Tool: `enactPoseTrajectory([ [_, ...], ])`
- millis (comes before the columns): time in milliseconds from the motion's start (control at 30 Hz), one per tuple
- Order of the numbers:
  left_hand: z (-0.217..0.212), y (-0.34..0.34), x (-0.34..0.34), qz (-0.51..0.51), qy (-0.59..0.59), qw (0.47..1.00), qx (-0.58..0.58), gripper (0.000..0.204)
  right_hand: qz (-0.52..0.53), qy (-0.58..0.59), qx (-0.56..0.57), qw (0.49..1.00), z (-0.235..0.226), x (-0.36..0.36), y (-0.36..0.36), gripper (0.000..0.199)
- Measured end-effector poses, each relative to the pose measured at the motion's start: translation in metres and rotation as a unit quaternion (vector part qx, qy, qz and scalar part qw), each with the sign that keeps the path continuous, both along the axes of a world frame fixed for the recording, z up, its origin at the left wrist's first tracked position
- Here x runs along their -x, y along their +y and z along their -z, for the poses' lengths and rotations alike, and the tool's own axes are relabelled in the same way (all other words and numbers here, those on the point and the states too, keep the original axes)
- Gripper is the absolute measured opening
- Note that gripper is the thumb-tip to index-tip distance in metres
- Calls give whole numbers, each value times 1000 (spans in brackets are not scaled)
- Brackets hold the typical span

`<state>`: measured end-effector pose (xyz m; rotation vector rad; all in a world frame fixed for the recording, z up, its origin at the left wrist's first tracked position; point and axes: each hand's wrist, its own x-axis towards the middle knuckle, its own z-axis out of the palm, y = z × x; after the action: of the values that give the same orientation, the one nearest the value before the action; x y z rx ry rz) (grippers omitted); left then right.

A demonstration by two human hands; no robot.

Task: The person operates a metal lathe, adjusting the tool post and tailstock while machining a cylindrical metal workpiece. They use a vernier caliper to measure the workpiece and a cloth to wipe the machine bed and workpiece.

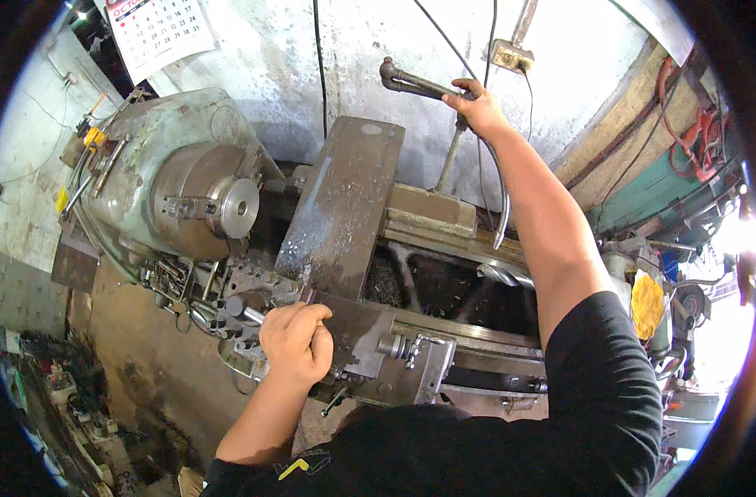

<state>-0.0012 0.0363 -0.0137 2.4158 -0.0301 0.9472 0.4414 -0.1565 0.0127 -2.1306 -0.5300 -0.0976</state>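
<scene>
My right hand [477, 109] is raised to the back wall side, its fingers around a dark jointed pipe arm [415, 83] on an upright post [450, 161]. From beside that hand a flexible metal hose [504, 203] hangs toward the lathe bed. Lower left, my left hand [297, 344] is closed in a fist around the end of the tool post lever [250, 313]; its grip hides the lever's end. A round metal workpiece [239, 209] with a centre hole sits in the lathe chuck [183, 199], apart from both hands.
A wide metal plate [340, 199], specked with chips, stands across the lathe bed [469, 327]. The tailstock side carries a drill bit [504, 273]. A yellow cloth [647, 305] hangs at the right. Crank handles [419, 349] stick out near my body. A calendar [160, 33] hangs on the wall.
</scene>
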Motion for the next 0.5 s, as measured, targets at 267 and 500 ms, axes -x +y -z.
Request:
enactPoseTrajectory([
  [267, 1, -4, 1, -21, 44, 999, 1, 17, 77, 1, -41, 996, 17, 0, 15, 52],
  [500, 3, -3, 4, -8, 33, 999, -15, 19, 204, -59, -26, 977, 24, 4, 34, 61],
])
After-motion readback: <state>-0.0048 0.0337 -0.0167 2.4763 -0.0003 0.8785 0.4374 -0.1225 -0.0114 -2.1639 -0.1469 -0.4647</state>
